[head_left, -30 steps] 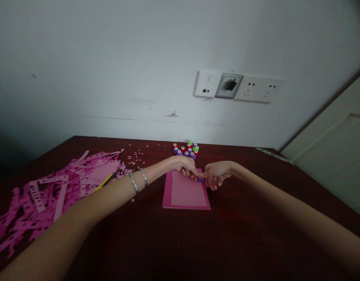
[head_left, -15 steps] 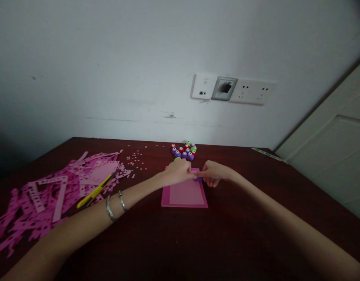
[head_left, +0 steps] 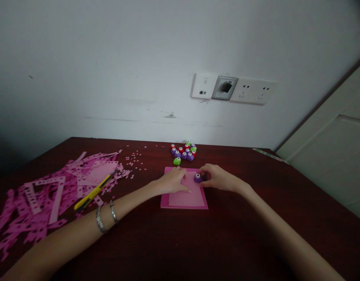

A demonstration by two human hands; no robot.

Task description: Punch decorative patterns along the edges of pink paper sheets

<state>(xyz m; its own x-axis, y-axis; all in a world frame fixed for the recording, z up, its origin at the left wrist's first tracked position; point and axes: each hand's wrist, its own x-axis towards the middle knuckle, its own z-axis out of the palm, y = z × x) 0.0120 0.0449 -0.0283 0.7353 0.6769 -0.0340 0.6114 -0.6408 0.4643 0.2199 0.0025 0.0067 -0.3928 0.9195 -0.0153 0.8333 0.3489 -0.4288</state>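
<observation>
A stack of pink paper sheets lies on the dark wooden table. My left hand rests flat on the paper's left part, fingers stretched out. My right hand holds a small purple paper punch at the paper's upper right corner, fingers curled round it. A green punch lies just beyond the paper's far edge.
A cluster of several small red, purple and green punches sits near the wall. Punched pink paper scraps and a yellow utility knife cover the table's left side. Wall sockets are above. A door stands at right.
Both hands drew back toward me. My left hand let go and flattened on the paper; the purple punch now shows at my right fingers. A green punch appeared beyond the paper.
</observation>
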